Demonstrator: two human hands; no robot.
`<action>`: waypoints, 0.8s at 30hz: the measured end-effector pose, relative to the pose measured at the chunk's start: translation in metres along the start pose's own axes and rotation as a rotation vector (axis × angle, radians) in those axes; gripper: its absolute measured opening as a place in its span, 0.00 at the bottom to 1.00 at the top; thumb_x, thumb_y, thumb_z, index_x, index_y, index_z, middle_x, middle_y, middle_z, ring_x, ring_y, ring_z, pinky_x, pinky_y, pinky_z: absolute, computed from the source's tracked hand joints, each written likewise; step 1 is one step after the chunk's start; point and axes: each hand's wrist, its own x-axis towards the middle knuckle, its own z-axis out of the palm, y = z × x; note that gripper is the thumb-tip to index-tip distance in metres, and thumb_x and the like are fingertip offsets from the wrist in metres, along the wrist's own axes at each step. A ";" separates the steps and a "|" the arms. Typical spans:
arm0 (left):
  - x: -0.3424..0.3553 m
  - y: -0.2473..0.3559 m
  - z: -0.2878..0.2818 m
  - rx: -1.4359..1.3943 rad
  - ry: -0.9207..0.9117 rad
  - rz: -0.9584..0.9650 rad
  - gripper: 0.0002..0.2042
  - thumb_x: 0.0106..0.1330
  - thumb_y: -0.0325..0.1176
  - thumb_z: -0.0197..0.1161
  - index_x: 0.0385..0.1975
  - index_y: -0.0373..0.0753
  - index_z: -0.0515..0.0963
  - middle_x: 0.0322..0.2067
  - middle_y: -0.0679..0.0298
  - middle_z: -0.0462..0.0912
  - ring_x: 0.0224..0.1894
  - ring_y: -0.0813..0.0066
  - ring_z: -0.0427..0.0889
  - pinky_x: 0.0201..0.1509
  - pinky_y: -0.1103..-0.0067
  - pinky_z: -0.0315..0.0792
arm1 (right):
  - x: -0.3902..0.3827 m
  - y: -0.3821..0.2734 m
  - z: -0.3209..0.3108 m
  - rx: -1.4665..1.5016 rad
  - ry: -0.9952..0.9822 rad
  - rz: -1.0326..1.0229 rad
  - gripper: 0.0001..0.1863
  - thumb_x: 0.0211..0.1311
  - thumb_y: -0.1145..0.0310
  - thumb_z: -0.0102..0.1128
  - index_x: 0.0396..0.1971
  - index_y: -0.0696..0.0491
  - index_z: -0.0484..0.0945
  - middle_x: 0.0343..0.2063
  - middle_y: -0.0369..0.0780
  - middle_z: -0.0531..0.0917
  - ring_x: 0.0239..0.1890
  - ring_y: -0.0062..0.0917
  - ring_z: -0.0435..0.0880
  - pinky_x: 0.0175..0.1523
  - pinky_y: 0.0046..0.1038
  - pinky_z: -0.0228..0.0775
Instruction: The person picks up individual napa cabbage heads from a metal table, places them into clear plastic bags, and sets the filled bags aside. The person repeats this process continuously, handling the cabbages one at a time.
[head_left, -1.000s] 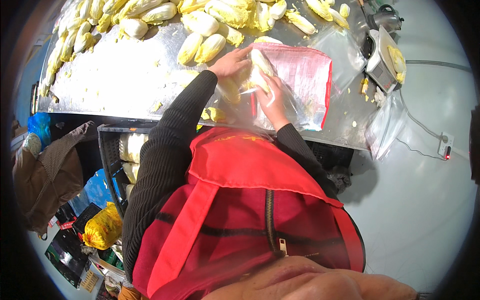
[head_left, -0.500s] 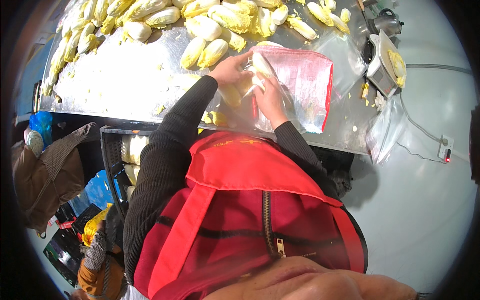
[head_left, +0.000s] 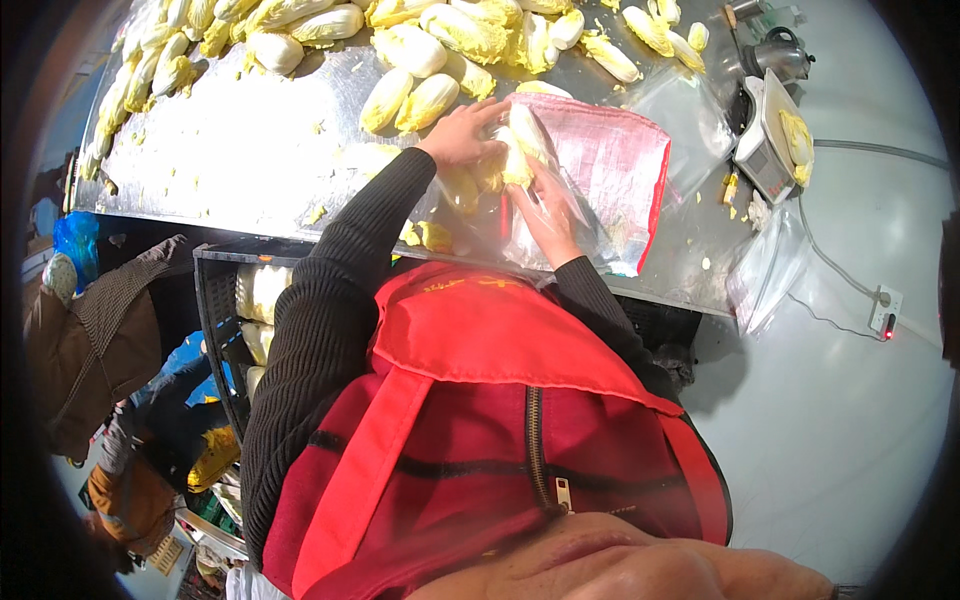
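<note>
Clear plastic bag [head_left: 545,215] at upper centre already holds some napa cabbage [head_left: 522,150]; left hand [head_left: 462,132] and right hand [head_left: 545,205] grip one head at its mouth, many more heads [head_left: 420,60] unbagged above.

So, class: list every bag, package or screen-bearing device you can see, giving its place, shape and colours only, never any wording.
Clear plastic bag: under both hands, holding pale cabbages.
Pink woven sack: flat on the metal table, red-edged, rectangular.
Clear bags: flat, beyond the sack.
Clear bag: hanging off the table's right edge.
Weighing scale: right end, white boxy body; display too small to tell.
</note>
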 end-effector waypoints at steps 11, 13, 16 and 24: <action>-0.004 0.041 -0.005 0.322 0.108 -0.012 0.36 0.63 0.43 0.60 0.72 0.49 0.57 0.69 0.56 0.62 0.72 0.55 0.58 0.72 0.58 0.54 | 0.017 0.027 0.033 -0.056 0.001 -0.031 0.26 0.62 0.71 0.58 0.61 0.58 0.70 0.51 0.51 0.80 0.45 0.35 0.82 0.50 0.32 0.73; -0.013 0.058 0.010 0.439 0.202 0.041 0.34 0.65 0.45 0.58 0.72 0.51 0.57 0.71 0.57 0.59 0.74 0.58 0.53 0.74 0.55 0.48 | 0.010 0.036 0.030 -0.084 -0.061 0.042 0.27 0.62 0.69 0.58 0.61 0.58 0.69 0.52 0.51 0.79 0.47 0.34 0.82 0.52 0.31 0.73; -0.026 0.054 0.035 0.517 0.147 0.155 0.31 0.69 0.48 0.53 0.72 0.52 0.58 0.72 0.61 0.56 0.76 0.62 0.48 0.76 0.55 0.39 | -0.023 0.011 0.000 0.085 -0.212 0.292 0.25 0.63 0.68 0.59 0.59 0.60 0.71 0.52 0.47 0.79 0.52 0.32 0.81 0.56 0.30 0.72; -0.023 0.050 0.004 0.449 0.210 0.300 0.31 0.65 0.46 0.59 0.69 0.48 0.62 0.71 0.57 0.59 0.74 0.56 0.53 0.75 0.59 0.46 | -0.014 -0.038 -0.097 0.772 -0.823 0.315 0.12 0.64 0.65 0.59 0.34 0.59 0.83 0.28 0.41 0.85 0.35 0.23 0.83 0.41 0.27 0.74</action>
